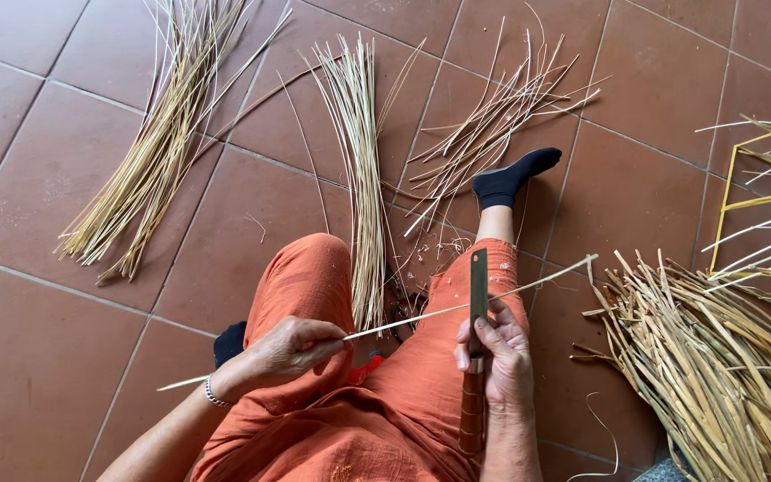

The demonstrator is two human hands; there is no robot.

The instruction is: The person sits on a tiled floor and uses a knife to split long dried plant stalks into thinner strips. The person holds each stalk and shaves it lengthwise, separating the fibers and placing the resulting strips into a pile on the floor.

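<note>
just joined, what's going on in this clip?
A person in orange clothes sits on a tiled floor. The left hand pinches a thin bamboo strip; the right hand holds a knife upright, blade against the strip where it crosses the lap. Bundles of thin strips lie fanned out ahead, and a pile of coarser splints sits to the right.

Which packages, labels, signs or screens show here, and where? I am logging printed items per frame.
None in view: no package, label, sign or screen.
What is there instead: the left hand pinches a thin pale strip, the right hand holds a knife upright against it, and bundles of pale strips lie on the red tiled floor.
</note>
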